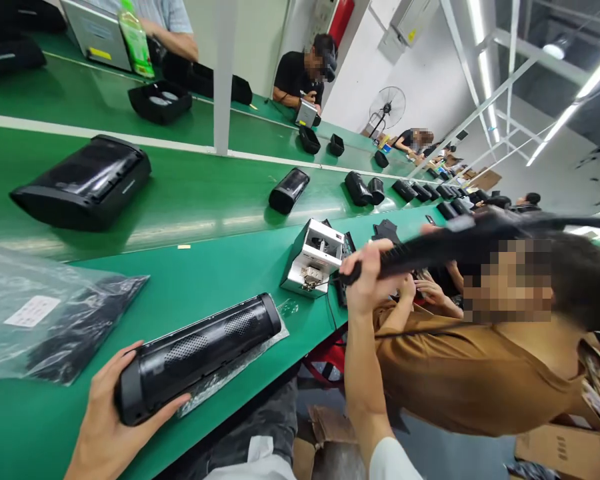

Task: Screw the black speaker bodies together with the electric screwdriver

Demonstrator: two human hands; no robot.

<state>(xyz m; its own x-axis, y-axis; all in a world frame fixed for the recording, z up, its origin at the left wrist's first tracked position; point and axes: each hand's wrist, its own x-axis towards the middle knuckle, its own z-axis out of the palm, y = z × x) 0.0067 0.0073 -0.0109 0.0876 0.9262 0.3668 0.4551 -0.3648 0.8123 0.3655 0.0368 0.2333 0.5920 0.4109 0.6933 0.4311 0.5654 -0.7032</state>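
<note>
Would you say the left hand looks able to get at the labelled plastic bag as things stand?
Probably yes: the labelled plastic bag lies close beside the left hand, with nothing visible between them, though the hand would likely need to release the black perforated unit first.

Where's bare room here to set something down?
The green worktop between the plastic bag, the long black unit and the white machine; also the lane behind, between the large black housing and the next housing. It is crowded right of the white machine, among black parts and the held tool.
</note>
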